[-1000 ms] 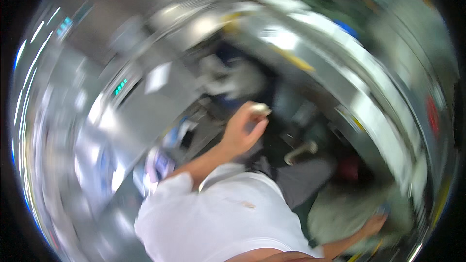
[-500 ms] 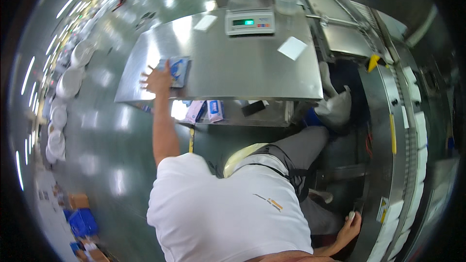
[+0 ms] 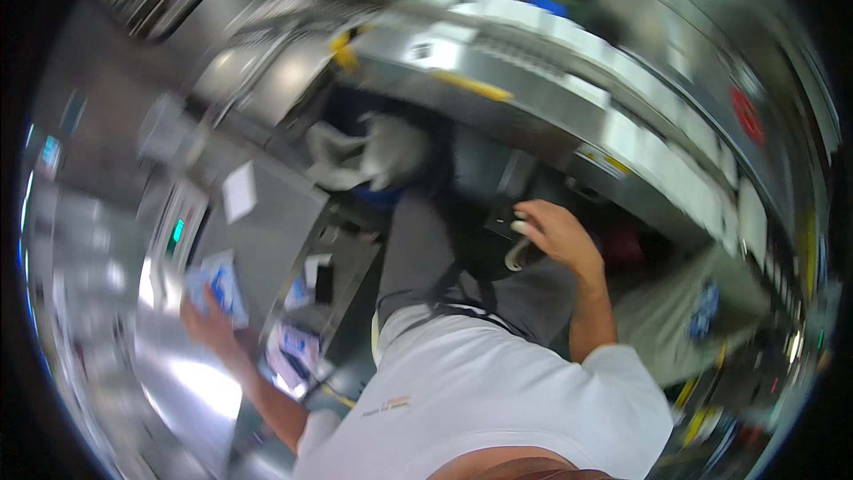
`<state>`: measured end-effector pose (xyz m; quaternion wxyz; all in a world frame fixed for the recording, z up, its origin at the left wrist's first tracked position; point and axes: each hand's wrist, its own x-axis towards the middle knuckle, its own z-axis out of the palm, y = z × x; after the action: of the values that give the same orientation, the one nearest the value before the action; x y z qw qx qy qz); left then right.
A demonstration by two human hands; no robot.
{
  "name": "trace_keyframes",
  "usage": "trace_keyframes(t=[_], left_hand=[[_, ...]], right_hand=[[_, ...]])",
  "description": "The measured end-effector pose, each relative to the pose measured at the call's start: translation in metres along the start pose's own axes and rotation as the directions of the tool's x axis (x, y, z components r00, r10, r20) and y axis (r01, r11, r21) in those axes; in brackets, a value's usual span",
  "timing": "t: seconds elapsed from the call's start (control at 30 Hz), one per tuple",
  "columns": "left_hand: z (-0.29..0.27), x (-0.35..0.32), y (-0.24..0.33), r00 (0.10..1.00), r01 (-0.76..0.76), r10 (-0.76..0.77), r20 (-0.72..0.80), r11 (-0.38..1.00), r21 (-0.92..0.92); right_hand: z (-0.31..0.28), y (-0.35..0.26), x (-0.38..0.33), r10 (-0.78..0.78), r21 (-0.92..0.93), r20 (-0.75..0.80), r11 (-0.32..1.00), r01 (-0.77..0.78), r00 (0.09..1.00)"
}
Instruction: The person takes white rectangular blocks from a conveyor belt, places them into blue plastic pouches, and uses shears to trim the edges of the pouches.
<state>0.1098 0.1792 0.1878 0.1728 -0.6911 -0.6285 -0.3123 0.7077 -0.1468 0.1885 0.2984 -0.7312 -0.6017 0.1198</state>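
At the left, my left hand (image 3: 210,324) is at the edge of a blue-and-white packet (image 3: 220,289) on the steel table (image 3: 275,218). Its thumb seems to lie over the packet; the other fingers are smeared by motion, so a grip cannot be made out. My right hand (image 3: 560,236) hangs in the air to the right of my legs, fingers loosely bent and thumb apart from them. Something small and white (image 3: 520,227) shows at its fingertips. Beside the packet is a scale (image 3: 182,227) with a green lit display, and a white card (image 3: 238,192) lies to its right.
A clear plastic jug (image 3: 166,129) stands beyond the scale. The lower shelf holds pink-and-white packs (image 3: 296,347) and a black box (image 3: 324,284). Ahead, a conveyor frame (image 3: 533,116) carries a row of white items (image 3: 569,36). A pale sack (image 3: 391,151) lies beneath it.
The whole view has swung round to the right, so the table now sits at the left. My left hand remains at the packet; my right hand has come forward from behind my side.
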Motion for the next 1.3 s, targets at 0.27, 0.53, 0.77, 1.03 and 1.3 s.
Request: trace_keyframes(t=[0.27,0.53,0.77,1.03,1.3], left_hand=[[-0.051,-0.004,0.111,0.982,-0.128,0.126,0.143,0.992,0.004],[-0.042,0.021,0.152,0.889,-0.104,0.324,0.324,0.83,-0.548],[-0.036,-0.059,0.349,0.622,0.044,0.76,0.188,0.206,-0.978],[-0.064,-0.101,0.442,0.271,-0.17,0.951,-0.15,-0.106,-0.98],[-0.059,-0.106,0.453,0.114,-0.101,0.921,-0.373,-0.363,-0.926]], right_hand=[[-0.133,-0.069,-0.059,0.169,0.249,-0.031,0.956,-0.157,0.985],[-0.264,-0.101,-0.098,0.153,0.031,-0.659,0.984,-0.176,0.737],[-0.115,-0.076,-0.048,0.309,0.359,0.02,0.885,-0.295,0.951],[-0.046,-0.069,-0.058,0.4,0.676,0.01,0.672,-0.301,0.916],[-0.038,-0.065,-0.075,0.343,0.74,0.105,0.601,-0.304,0.934]])
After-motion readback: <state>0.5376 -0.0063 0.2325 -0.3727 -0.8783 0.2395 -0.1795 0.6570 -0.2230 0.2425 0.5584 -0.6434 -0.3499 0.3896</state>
